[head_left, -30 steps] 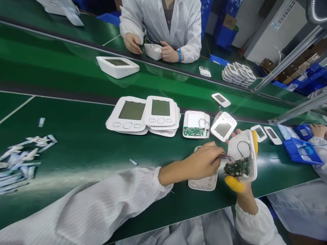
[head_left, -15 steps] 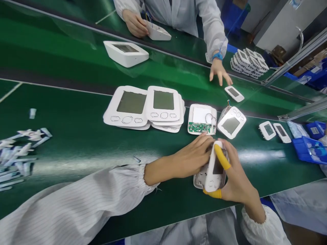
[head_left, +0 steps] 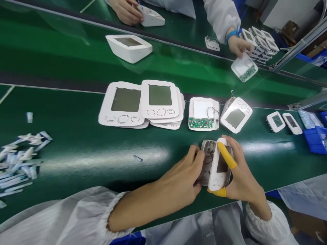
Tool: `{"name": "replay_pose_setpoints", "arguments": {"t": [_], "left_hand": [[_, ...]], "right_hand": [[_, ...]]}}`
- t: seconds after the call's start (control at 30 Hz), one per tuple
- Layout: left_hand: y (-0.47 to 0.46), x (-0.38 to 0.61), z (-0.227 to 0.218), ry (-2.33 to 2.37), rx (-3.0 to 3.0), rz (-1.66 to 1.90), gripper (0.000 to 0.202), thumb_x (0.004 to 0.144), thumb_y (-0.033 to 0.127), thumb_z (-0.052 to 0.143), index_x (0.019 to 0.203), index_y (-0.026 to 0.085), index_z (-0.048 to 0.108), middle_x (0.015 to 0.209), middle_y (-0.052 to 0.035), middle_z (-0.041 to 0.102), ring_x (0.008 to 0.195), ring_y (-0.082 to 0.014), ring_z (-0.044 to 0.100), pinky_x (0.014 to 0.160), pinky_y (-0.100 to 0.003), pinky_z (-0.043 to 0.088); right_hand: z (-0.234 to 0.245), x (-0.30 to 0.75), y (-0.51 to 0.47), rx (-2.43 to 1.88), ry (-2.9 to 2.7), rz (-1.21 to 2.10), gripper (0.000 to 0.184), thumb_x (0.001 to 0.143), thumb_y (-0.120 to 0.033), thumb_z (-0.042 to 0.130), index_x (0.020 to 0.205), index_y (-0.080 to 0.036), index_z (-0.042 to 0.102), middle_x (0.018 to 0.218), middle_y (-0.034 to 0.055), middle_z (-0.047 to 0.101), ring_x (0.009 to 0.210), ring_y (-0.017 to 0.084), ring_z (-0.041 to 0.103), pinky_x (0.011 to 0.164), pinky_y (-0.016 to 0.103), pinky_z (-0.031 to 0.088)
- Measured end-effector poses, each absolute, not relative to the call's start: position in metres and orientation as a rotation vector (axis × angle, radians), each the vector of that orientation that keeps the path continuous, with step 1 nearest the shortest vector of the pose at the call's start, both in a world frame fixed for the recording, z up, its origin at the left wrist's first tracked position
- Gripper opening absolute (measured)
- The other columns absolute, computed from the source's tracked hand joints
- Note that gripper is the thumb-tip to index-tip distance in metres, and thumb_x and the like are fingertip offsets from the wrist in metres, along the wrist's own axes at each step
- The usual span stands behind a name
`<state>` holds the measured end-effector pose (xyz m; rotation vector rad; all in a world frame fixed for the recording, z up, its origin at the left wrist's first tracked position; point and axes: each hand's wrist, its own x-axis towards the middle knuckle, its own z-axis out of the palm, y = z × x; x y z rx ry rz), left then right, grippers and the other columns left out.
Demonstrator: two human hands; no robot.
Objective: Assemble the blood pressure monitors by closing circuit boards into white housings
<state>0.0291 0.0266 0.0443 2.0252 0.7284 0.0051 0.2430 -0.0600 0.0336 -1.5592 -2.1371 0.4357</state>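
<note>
Glossy green counter [head_left: 76, 149]; pale paper scraps [head_left: 17, 160] at its left edge. Mid-counter lie stacked display panels [head_left: 143, 105], smooth white plastic with rounded corners and grey screens. Near the front edge, the left grip [head_left: 185, 177] clasps an open back shell [head_left: 208, 153], fingers curled over its rim. The right grip [head_left: 241, 178], wearing yellow finger cots [head_left: 227, 154], grasps a front cover [head_left: 219, 166] standing on edge against the shell.

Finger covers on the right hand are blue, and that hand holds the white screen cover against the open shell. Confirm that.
Wrong colour: the head view shows yellow finger covers on the right hand, not blue. That hand does hold the white screen cover against the open shell.
</note>
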Motion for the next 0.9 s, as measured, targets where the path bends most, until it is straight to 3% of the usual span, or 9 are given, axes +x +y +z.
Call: {"name": "replay_pose_setpoints", "arguments": {"t": [0.2, 0.43, 0.73, 0.8, 0.9], "left_hand": [[0.018, 0.05, 0.031, 0.834, 2.088, 0.049, 0.049, 0.072, -0.004, 0.057, 0.107, 0.022, 0.035, 0.113, -0.0092, 0.043, 0.077, -0.0203, 0.057, 0.066, -0.038, 0.056], [0.025, 0.052, 0.033, 0.755, 2.13, 0.164, 0.057, 0.072, -0.003, 0.056, 0.12, 0.022, 0.037, 0.111, -0.0096, 0.047, 0.082, -0.0217, 0.059, 0.064, -0.034, 0.056], [0.029, 0.046, 0.057, 0.851, 2.319, -0.126, 0.021, 0.091, 0.007, 0.049, 0.109, 0.016, 0.048, 0.114, -0.0138, 0.054, 0.075, -0.0241, 0.064, 0.056, -0.035, 0.048], [0.032, 0.044, 0.061, 0.855, 2.374, -0.155, 0.012, 0.098, 0.011, 0.042, 0.105, 0.017, 0.051, 0.104, -0.0117, 0.061, 0.073, -0.0267, 0.066, 0.057, -0.037, 0.046], [0.037, 0.042, 0.059, 0.866, 2.289, -0.096, 0.018, 0.104, 0.018, 0.036, 0.104, 0.018, 0.054, 0.082, -0.0062, 0.067, 0.067, -0.0284, 0.068, 0.057, -0.036, 0.043]], "right_hand": [[0.033, 0.245, -0.061, -1.527, -2.102, 0.46, 0.113, 0.076, -0.034, 0.085, 0.165, -0.033, 0.015, 0.165, 0.0161, 0.021, 0.154, 0.045, 0.026, 0.12, 0.07, 0.036], [0.031, 0.244, -0.06, -1.527, -2.066, 0.477, 0.118, 0.073, -0.037, 0.087, 0.165, -0.035, 0.014, 0.165, 0.0144, 0.021, 0.152, 0.044, 0.029, 0.118, 0.068, 0.039], [0.032, 0.244, -0.061, -1.559, -2.041, 0.533, 0.118, 0.073, -0.039, 0.088, 0.164, -0.037, 0.013, 0.167, 0.0137, 0.018, 0.154, 0.044, 0.027, 0.118, 0.067, 0.041], [0.032, 0.245, -0.062, -1.562, -2.041, 0.525, 0.118, 0.073, -0.039, 0.088, 0.164, -0.036, 0.013, 0.166, 0.0141, 0.018, 0.154, 0.044, 0.027, 0.118, 0.067, 0.04], [0.033, 0.245, -0.062, -1.569, -2.039, 0.514, 0.119, 0.073, -0.039, 0.088, 0.165, -0.036, 0.012, 0.166, 0.0142, 0.018, 0.153, 0.044, 0.028, 0.118, 0.068, 0.04]]}}
